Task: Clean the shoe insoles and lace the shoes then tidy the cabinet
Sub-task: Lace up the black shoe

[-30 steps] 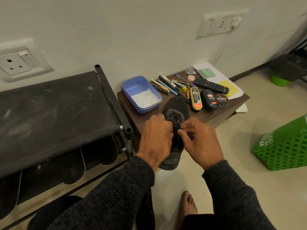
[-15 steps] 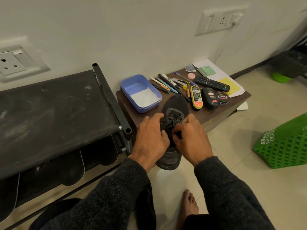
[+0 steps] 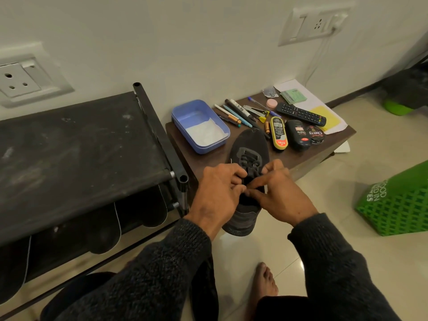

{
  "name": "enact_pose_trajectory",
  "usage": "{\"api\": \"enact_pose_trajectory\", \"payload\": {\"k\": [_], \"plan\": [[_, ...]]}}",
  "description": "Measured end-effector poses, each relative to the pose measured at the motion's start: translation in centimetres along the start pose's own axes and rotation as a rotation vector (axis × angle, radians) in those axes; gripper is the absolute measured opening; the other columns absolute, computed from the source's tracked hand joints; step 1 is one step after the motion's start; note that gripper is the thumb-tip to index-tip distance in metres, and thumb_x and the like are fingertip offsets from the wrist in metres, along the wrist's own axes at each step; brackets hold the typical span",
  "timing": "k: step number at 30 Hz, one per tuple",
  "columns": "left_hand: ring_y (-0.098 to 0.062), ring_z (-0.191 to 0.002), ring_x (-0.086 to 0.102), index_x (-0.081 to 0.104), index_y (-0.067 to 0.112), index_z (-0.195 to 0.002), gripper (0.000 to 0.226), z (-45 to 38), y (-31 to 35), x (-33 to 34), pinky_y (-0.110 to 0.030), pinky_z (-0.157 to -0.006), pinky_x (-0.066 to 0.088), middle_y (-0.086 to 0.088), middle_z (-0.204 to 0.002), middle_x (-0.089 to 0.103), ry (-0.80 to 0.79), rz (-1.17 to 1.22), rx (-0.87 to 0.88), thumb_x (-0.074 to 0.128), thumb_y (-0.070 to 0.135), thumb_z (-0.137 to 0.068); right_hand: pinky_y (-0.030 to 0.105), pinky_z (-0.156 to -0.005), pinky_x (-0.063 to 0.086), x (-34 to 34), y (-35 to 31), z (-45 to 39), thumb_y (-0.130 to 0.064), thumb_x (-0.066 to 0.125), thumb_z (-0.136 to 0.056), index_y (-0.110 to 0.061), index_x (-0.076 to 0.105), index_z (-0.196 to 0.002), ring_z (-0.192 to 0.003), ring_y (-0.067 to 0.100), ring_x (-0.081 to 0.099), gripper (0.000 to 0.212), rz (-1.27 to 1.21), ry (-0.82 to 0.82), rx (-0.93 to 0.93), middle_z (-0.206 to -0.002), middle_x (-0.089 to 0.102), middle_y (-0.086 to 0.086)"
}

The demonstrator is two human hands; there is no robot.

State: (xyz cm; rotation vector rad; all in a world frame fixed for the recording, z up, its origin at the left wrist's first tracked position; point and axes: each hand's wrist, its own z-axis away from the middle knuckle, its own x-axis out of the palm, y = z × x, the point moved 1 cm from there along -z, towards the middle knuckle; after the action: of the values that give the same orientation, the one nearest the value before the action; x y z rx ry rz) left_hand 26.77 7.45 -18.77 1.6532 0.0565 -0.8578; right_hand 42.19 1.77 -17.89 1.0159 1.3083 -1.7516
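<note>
A black shoe [image 3: 249, 144] lies toe-away over the front edge of a low brown table [image 3: 208, 159], its heel hanging off toward me. My left hand [image 3: 215, 195] and my right hand [image 3: 281, 194] meet over its tongue, both pinching the black lace [image 3: 251, 169] just below the laced eyelets. Dark insoles [image 3: 152, 210] lean in a row on the lower shelf of the black shoe rack [image 3: 76, 156] to the left.
On the table lie a blue tub [image 3: 199, 126] holding white cloth, pens, a remote [image 3: 301, 114], polish bottles [image 3: 297, 134] and papers. A green basket [image 3: 398, 205] stands on the tiled floor at right. My bare foot [image 3: 265, 282] is below the shoe.
My hands closed in together over the laces, then shifted slightly down the tongue. The shoe has stayed in place.
</note>
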Motion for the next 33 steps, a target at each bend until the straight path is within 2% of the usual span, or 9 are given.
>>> {"api": "enact_pose_trajectory", "payload": {"k": [5, 8, 12, 15, 17, 22, 26, 29, 33], "plan": [[-0.018, -0.088, 0.068, 0.063, 0.032, -0.104, 0.022, -1.0, 0.7, 0.0, -0.046, -0.082, 0.058, 0.006, -0.091, 0.073, 0.035, -0.405, 0.057, 0.077, 0.034, -0.088, 0.035, -0.085, 0.050, 0.8, -1.2, -1.2, -0.022, 0.081, -0.082, -0.025, 0.078, -0.086, -0.102, 0.018, 0.037, 0.006, 0.043, 0.197, -0.008, -0.110, 0.036, -0.001], [-0.024, -0.086, 0.065, 0.053, 0.027, -0.102, 0.027, -0.8, 1.2, 0.2, -0.044, -0.076, 0.056, 0.003, -0.093, 0.067, 0.078, -0.511, 0.102, 0.075, 0.033, -0.088, 0.037, -0.091, 0.048, 0.7, -1.0, -1.2, -0.025, 0.075, -0.088, -0.028, 0.079, -0.098, -0.104, 0.019, 0.038, 0.011, 0.075, 0.107, -0.020, -0.113, 0.037, 0.001], [-0.021, -0.090, 0.060, 0.042, 0.027, -0.099, 0.037, -0.8, 0.6, 0.1, -0.037, -0.076, 0.053, 0.002, -0.100, 0.059, 0.118, -0.477, 0.122, 0.077, 0.027, -0.086, 0.032, -0.097, 0.042, -0.3, -0.3, 0.3, -0.021, 0.061, -0.098, -0.036, 0.073, -0.117, -0.110, 0.019, 0.037, 0.027, 0.016, -0.062, -0.040, -0.114, 0.039, 0.001], [-0.022, -0.090, 0.062, 0.036, 0.028, -0.095, 0.043, -1.2, 0.4, -0.1, -0.042, -0.078, 0.056, 0.005, -0.095, 0.061, 0.079, -0.428, 0.044, 0.078, 0.028, -0.086, 0.015, -0.075, 0.040, -0.7, -0.1, 1.1, -0.019, 0.069, -0.093, -0.033, 0.076, -0.110, -0.091, 0.005, 0.046, 0.023, -0.108, 0.122, -0.037, -0.104, 0.049, -0.007], [-0.024, -0.086, 0.062, 0.037, 0.027, -0.092, 0.043, -1.2, 0.7, -0.2, -0.042, -0.074, 0.055, 0.003, -0.091, 0.061, 0.082, -0.396, 0.012, 0.079, 0.030, -0.085, 0.012, -0.065, 0.041, -0.7, -0.3, 1.1, -0.017, 0.076, -0.088, -0.029, 0.076, -0.101, -0.077, 0.002, 0.053, 0.017, -0.140, 0.234, -0.006, -0.092, 0.055, -0.011], [-0.010, -0.076, 0.065, 0.052, 0.027, -0.101, 0.033, -0.9, 0.9, -0.9, -0.029, -0.071, 0.059, 0.006, -0.082, 0.064, 0.062, -0.153, -0.094, 0.080, 0.025, -0.085, 0.022, -0.060, 0.052, -0.2, -1.1, 0.6, -0.006, 0.077, -0.083, -0.025, 0.061, -0.103, -0.070, 0.008, 0.058, 0.032, -0.272, 0.338, 0.027, -0.079, 0.060, -0.009], [-0.011, -0.097, 0.059, 0.054, 0.027, -0.120, 0.036, 0.1, 0.9, -1.5, -0.024, -0.086, 0.053, 0.003, -0.107, 0.058, 0.067, -0.129, -0.079, 0.067, 0.009, -0.092, 0.037, -0.067, 0.058, 0.1, -1.1, 0.0, -0.014, 0.079, -0.082, -0.028, 0.047, -0.109, -0.071, 0.011, 0.060, 0.044, -0.273, 0.315, 0.107, -0.077, 0.060, -0.005], [-0.016, -0.114, 0.051, 0.046, 0.030, -0.138, 0.054, 0.3, 0.6, -1.8, -0.022, -0.093, 0.044, -0.001, -0.125, 0.046, 0.014, -0.154, -0.138, 0.067, 0.009, -0.093, 0.043, -0.070, 0.058, 0.4, -1.1, -0.6, -0.023, 0.082, -0.080, -0.031, 0.044, -0.115, -0.079, 0.014, 0.059, 0.053, -0.188, 0.280, 0.200, -0.085, 0.059, -0.007], [-0.021, -0.120, 0.051, 0.045, 0.026, -0.145, 0.059, 0.2, 0.2, -1.8, -0.034, -0.105, 0.048, -0.004, -0.124, 0.053, -0.005, -0.150, -0.180, 0.071, 0.018, -0.092, 0.047, -0.075, 0.058, 1.0, -1.4, -1.4, -0.030, 0.081, -0.079, -0.029, 0.041, -0.124, -0.095, 0.023, 0.061, 0.060, -0.018, 0.255, 0.271, -0.109, 0.063, 0.000]]}}
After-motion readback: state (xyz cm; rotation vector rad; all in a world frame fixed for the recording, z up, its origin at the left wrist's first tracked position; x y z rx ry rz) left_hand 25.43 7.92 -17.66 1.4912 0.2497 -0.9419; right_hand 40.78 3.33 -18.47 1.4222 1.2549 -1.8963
